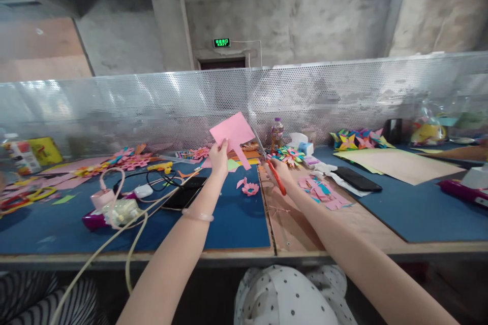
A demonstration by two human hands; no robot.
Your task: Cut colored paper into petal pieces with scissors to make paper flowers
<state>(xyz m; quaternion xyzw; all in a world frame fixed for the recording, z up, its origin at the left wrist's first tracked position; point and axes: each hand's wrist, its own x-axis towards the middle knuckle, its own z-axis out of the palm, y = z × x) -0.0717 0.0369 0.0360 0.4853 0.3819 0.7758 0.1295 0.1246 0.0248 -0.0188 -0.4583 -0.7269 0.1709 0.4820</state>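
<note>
My left hand [219,158] is raised above the blue mat [229,218], its fingers closed on a pink sheet of paper [232,133] with a narrow strip hanging from its lower edge. My right hand [277,171] grips red-handled scissors [271,165] whose blades point up toward the right edge of the pink paper. A small pink paper curl [249,188] lies on the mat below the sheet.
Pink paper scraps [319,190], a black phone [183,194], a second phone [357,179], a glue gun with cables [114,209], paper flowers [129,158], a bottle [277,134] and tan sheets [400,163] lie about. A perforated metal screen [152,101] closes the back.
</note>
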